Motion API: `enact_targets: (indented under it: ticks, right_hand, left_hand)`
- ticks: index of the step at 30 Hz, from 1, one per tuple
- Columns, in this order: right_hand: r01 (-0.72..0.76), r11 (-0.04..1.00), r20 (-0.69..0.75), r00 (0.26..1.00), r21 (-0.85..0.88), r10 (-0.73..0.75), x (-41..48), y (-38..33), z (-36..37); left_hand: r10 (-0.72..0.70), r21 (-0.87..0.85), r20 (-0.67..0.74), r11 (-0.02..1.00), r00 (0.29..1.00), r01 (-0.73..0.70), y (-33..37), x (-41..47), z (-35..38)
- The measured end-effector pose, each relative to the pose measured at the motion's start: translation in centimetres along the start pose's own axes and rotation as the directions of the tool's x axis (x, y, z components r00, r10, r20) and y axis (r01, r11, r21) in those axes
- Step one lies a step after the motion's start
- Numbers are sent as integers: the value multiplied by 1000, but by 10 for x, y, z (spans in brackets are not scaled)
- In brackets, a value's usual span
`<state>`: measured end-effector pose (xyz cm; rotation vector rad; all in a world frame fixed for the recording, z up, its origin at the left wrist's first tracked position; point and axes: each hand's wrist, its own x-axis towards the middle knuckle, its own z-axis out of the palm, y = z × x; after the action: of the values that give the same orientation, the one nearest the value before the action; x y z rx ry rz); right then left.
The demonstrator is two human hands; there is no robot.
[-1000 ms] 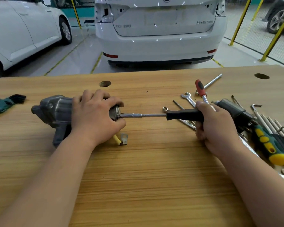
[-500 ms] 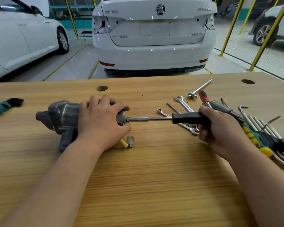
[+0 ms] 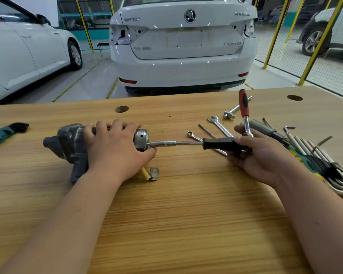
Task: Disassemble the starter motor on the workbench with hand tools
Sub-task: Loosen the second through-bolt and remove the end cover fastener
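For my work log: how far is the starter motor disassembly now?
Early stage. No removed part is visible; the starter motor looks whole. The left hand grips its body, the right hand holds the socket driver against its end cap. Opening the housing remains.

The left hand point(image 3: 115, 149) lies curled over the middle of the starter motor point(image 3: 67, 141), so only its grey nose and round end cap show, and I can't tell whether the tip of the nut driver point(image 3: 216, 143) sits on a bolt there. The right hand point(image 3: 259, 155) wraps the back of the driver's black handle and partly hides the head of the red ratchet point(image 3: 243, 103). The green hex key set point(image 3: 0, 133) is cut by the left edge, the hex keys point(image 3: 325, 163) at right run out of view, and the lettering on the white car point(image 3: 186, 62) is blurred.
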<state>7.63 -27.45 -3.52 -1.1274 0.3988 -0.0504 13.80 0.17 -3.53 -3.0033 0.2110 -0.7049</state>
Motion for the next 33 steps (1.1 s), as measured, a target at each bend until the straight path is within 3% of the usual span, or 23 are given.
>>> enact_targets:
  ticks: [4, 9, 11, 14, 17, 20, 23, 25, 30, 33]
  right_hand:
    - [-15, 987, 2, 1000, 157, 15, -2, -2, -1]
    - [40, 998, -66, 997, 52, -37, -2, -6, -5]
    - [60, 978, -109, 991, -197, -83, -2, -7, -7]
    - [93, 727, -112, 967, -680, -229, -3, -5, -9]
    - [111, 618, -102, 949, -779, -298, -4, -5, -12]
    - [179, 690, -85, 940, -701, -330, -4, -5, -13]
    - [201, 889, -56, 968, -411, -244, -5, -6, -11]
    - [144, 968, -2, 989, -208, -148, -6, -9, -10]
    - [19, 993, 57, 998, 116, -26, -5, -8, -12]
    - [14, 997, -3, 1000, 80, -14, -5, -7, -9]
  left_hand:
    - [-5, 8, 26, 1000, 1000, 5, 6, -5, -4]
    - [-14, 19, 30, 1000, 999, 13, 17, -15, -8]
    - [-16, 18, 14, 1000, 1000, 16, 18, -17, -8]
    - [-16, 13, -1, 1000, 1000, 16, 16, -17, -9]
    - [-19, 7, 2, 1000, 1000, 19, 16, -17, -10]
    - [-25, -12, 9, 1000, 1000, 25, 16, -17, -11]
    - [-8, -14, 10, 1000, 1000, 8, 14, -19, -12]
    - [1, -17, 4, 1000, 1000, -1, 13, -20, -12]
    - [-3, -31, 1, 1000, 1000, 3, 13, -21, -14]
    - [-8, -37, -2, 999, 1000, 8, 13, -21, -13]
